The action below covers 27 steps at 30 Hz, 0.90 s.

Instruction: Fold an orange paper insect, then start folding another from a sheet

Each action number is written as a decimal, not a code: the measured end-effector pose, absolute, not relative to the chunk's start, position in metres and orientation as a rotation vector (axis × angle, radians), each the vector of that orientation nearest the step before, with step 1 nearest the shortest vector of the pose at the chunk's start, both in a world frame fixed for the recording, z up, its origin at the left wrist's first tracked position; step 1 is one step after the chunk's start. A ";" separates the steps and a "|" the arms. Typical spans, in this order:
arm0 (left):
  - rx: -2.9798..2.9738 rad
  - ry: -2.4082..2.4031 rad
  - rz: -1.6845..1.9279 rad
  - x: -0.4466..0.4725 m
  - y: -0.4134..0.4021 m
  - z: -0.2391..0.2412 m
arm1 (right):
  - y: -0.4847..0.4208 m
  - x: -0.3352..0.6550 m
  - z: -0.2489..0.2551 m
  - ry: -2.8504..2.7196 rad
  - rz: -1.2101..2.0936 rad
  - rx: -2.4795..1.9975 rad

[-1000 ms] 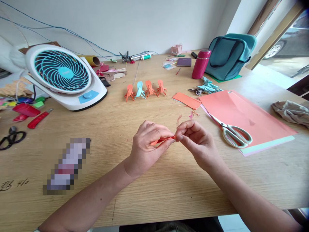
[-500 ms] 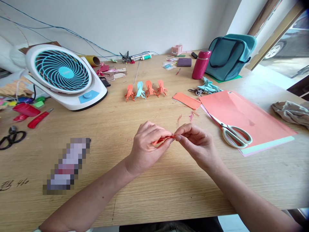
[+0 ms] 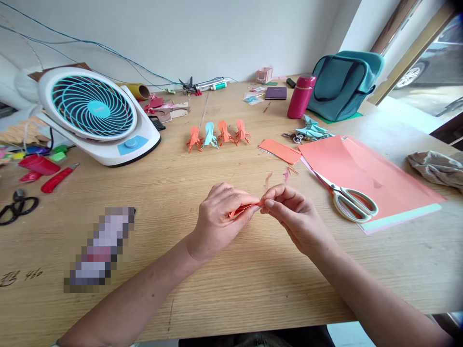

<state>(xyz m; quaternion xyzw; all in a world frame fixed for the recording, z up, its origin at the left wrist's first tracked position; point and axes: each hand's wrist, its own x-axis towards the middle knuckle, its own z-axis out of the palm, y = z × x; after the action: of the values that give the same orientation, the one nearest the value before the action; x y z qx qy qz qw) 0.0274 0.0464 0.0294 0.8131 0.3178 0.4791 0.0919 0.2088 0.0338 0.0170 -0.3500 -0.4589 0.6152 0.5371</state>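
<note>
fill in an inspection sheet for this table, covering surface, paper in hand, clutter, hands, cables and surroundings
Surface: wooden table, handwriting near its left edge.
Paper in hand: folded orange paper, mostly hidden by fingers.
Nearby: four paper figures in a row, three orange, one blue; paper sheets at right, white-handled scissors partly on them.
Clutter: red cutter at left; pink flask beside a teal bag, back right.
Left hand: pinches the orange paper.
Right hand: fingertips pinch the orange paper's right end.
Cables: blue wires across the wall.
Surroundings: car outside, right.
Other people: nothing seen.
</note>
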 end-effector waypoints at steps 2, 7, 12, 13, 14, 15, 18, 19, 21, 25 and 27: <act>2.366 0.952 1.432 0.028 0.047 0.030 | 0.034 0.209 0.016 -1.165 1.402 -0.811; 2.215 1.026 1.370 0.028 0.046 0.033 | 0.033 0.213 0.014 -1.443 1.157 -0.789; 2.092 1.049 1.280 0.028 0.044 0.035 | 0.033 0.216 0.016 -1.683 0.779 -0.846; 2.083 1.047 1.271 0.028 0.044 0.036 | 0.033 0.216 0.017 -1.706 0.739 -0.846; 2.070 1.050 1.263 0.028 0.044 0.037 | 0.033 0.216 0.018 -1.728 0.707 -0.843; 2.051 1.057 1.254 0.028 0.043 0.037 | 0.033 0.217 0.020 -1.747 0.677 -0.838; 1.972 1.085 1.217 0.028 0.043 0.039 | 0.034 0.218 0.022 -1.809 0.594 -0.827; 1.951 1.089 1.203 0.028 0.043 0.040 | 0.034 0.218 0.023 -1.827 0.569 -0.821; 1.922 1.083 1.184 0.029 0.042 0.041 | 0.034 0.219 0.024 -1.850 0.533 -0.807; 1.831 1.043 1.157 0.029 0.042 0.045 | 0.034 0.220 0.024 -1.868 0.515 -0.780; 1.773 1.020 1.126 0.030 0.042 0.047 | 0.035 0.221 0.023 -1.872 0.520 -0.777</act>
<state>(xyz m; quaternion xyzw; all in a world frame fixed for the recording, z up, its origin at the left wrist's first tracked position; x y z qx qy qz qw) 0.0297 0.0424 0.0470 0.6983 0.4020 0.4436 0.3925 0.2206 0.0345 0.0233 -0.3216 -0.7742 0.2152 0.5009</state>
